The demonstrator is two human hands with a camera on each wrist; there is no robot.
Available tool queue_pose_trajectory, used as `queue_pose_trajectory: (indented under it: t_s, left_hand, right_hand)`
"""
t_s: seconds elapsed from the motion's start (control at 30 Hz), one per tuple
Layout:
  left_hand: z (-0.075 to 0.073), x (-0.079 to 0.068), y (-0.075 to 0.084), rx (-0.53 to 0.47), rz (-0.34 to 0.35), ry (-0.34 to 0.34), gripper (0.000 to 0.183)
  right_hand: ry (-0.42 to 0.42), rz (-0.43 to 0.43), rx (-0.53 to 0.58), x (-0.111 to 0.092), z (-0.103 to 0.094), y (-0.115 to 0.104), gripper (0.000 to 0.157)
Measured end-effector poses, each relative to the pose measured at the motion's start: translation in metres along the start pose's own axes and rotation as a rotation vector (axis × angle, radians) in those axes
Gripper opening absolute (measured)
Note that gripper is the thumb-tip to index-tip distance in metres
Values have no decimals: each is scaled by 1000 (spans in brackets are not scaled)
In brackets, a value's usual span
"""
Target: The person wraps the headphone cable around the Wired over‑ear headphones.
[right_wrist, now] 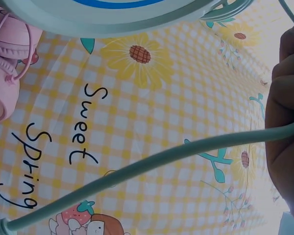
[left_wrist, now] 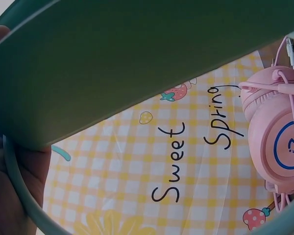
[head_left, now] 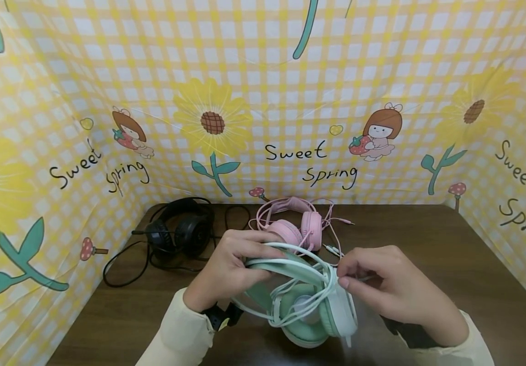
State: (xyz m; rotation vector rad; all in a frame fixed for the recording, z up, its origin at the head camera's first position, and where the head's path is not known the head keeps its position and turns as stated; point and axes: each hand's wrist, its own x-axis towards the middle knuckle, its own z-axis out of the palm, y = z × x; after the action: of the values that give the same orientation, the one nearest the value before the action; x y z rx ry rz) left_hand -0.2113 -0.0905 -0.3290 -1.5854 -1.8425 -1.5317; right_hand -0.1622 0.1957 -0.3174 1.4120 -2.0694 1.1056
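Observation:
Mint-green headphones (head_left: 343, 310) are held up over the near part of the table, with their cable (head_left: 306, 307) looped around the headband and ear cups. My left hand (head_left: 240, 262) grips the headband (head_left: 290, 268), thumb below and fingers on top. In the left wrist view the headband's wide green underside (left_wrist: 112, 73) fills the top. At the right ear cup my right hand (head_left: 391, 284) pinches a strand of the cable between thumb and fingertips. The right wrist view shows this cable (right_wrist: 157, 164) running into the curled fingers (right_wrist: 286, 107).
Pink headphones (head_left: 312, 229) lie at the back middle of the brown table (head_left: 405, 229), their cable and plug trailing right. Black headphones (head_left: 194, 234) with a loose cable rest at the back left. A yellow checked cloth (head_left: 263, 101) encloses the table's back and sides.

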Motion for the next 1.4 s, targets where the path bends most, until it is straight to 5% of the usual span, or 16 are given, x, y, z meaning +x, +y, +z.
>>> queue_pose_trajectory:
  t_s: [0.4,1.4]
  left_hand:
    - [1,0,2,-38,40,-42,23]
    - [0,-1,3,-97,122,-77,31]
  right_hand:
    - [-5,-8,-11,2,-1,-2,36]
    - [86,3,-74,-2,0,12,24]
